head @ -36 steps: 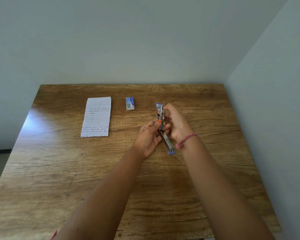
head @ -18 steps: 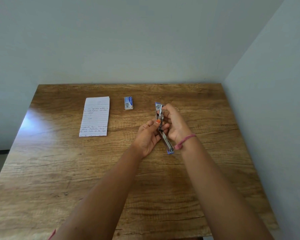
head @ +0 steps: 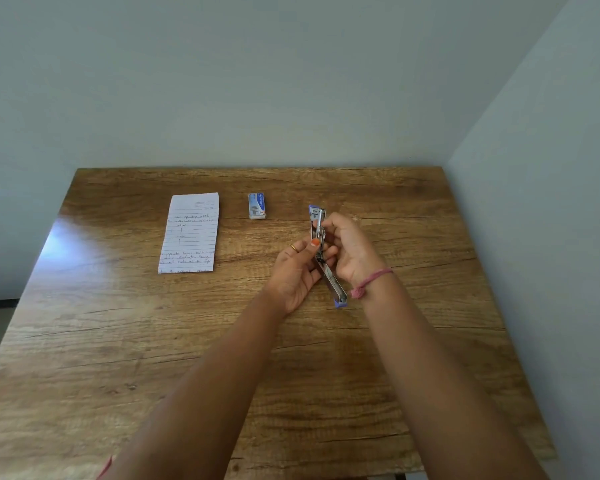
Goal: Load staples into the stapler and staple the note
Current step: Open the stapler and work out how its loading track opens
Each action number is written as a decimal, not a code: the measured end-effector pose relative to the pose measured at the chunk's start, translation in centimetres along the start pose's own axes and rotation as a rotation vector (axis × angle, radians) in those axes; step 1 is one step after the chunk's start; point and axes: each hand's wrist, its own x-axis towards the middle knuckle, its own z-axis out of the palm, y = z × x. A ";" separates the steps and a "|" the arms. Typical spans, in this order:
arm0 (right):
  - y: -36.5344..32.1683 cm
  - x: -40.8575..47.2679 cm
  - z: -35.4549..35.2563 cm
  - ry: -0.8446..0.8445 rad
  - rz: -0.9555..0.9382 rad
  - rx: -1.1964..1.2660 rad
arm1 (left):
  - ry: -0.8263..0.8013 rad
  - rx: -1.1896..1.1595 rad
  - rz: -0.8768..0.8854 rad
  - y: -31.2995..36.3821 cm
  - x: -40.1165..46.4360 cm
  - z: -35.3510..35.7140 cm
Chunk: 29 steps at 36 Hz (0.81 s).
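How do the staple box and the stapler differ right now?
The staple box lies flat on the table, untouched; the stapler is held between the left hand and the right hand.
The box is a short, squat block; the stapler is long, thin and swung open.
The box is printed card; the stapler is mostly bare metal.
Both show blue.

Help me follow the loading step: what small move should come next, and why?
Probably seat the strip: the stapler is swung open, held by the left hand and right hand, whose fingertips are at its channel; I can't tell if staples are in.
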 end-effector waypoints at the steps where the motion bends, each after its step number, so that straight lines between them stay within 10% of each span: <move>1: 0.1 0.0 -0.1 -0.004 -0.007 0.005 | -0.001 -0.003 0.001 0.0 0.0 0.0; 29: 1.8 -0.3 -0.1 0.012 -0.059 -0.021 | 0.013 -0.012 0.006 0.0 -0.1 0.0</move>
